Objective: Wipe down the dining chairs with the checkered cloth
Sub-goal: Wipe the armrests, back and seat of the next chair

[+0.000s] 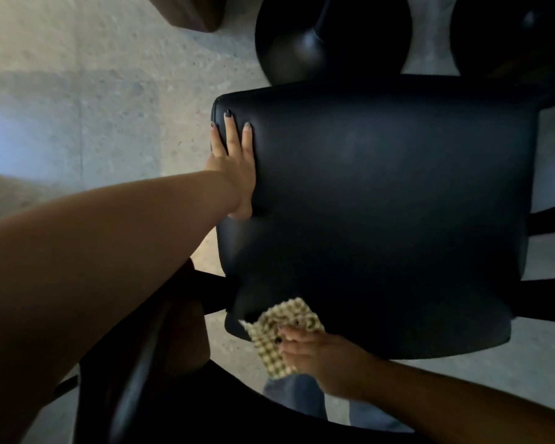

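Floor (93, 91): pale speckled concrete, around and beneath everything.
Chair seat (375, 213): a broad black leather pad seen from above, filling the middle of the view; its near edge curves toward the person.
Curved chair back (161, 373): a dark rail at the bottom left, partly under the left forearm.
Left hand (234, 161): fingers straight and spread, palm pressed flat on the seat's left edge — it steadies the chair, gripping nothing.
Right hand (305, 350): fingers curled, pinching the cloth at the seat's near left corner.
Checkered cloth (279, 331): cream-and-olive checks, bunched, touching the seat's near edge, part of it hanging off.
Doing it well: likely best to flatten the cloth under the palm and sweep in overlapping strokes toward the far edge — keeping the left hand braced, then lifting it to wipe where it rests.
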